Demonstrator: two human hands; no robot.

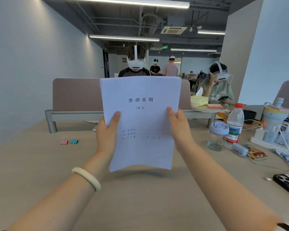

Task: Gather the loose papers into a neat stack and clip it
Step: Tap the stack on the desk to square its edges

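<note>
Aloft, left hand (107, 132) and right hand (180, 129) fingers (171, 113) pinch the papers (140, 90) (jar (217, 137) holds liquid, perhaps).

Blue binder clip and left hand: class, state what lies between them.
Only bare desk shows between the blue binder clip and the left hand, which grips the papers, in the head view.
</note>
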